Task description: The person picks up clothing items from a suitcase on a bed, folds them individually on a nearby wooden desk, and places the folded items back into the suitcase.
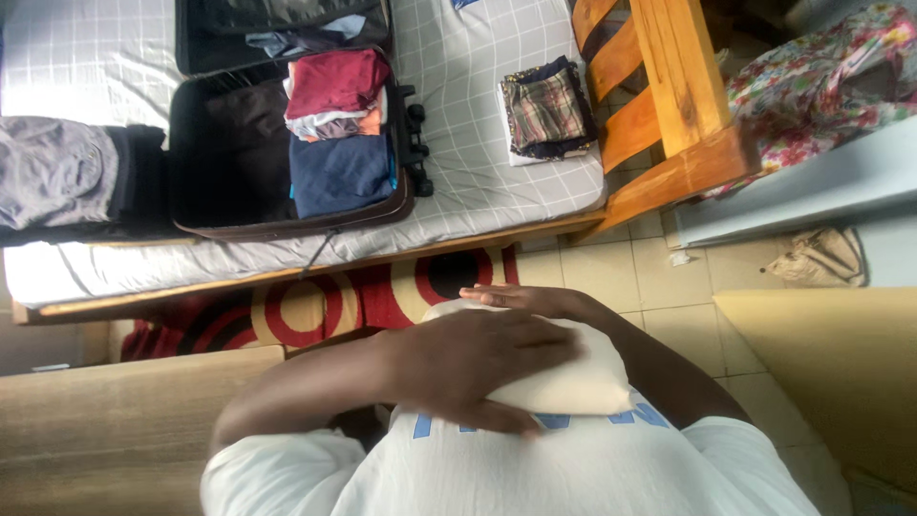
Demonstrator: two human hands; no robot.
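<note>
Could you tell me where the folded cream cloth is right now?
The folded cream cloth sits low and centre, pressed against the person's chest between both hands.

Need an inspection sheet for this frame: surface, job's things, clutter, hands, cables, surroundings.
Surface: bed mattress in a grey checked sheet, on a wooden frame.
Job's things: folded cream cloth pressed against the person's chest.
Clutter: open suitcase with folded clothes; separate plaid clothes stack on the sheet; grey garment at the bed's edge.
Hands: left hand flat on top of the cloth; right hand at its far edge.
Cables: nothing seen.
Surroundings: red circle-patterned rug, tiled floor, floral fabric.
</note>
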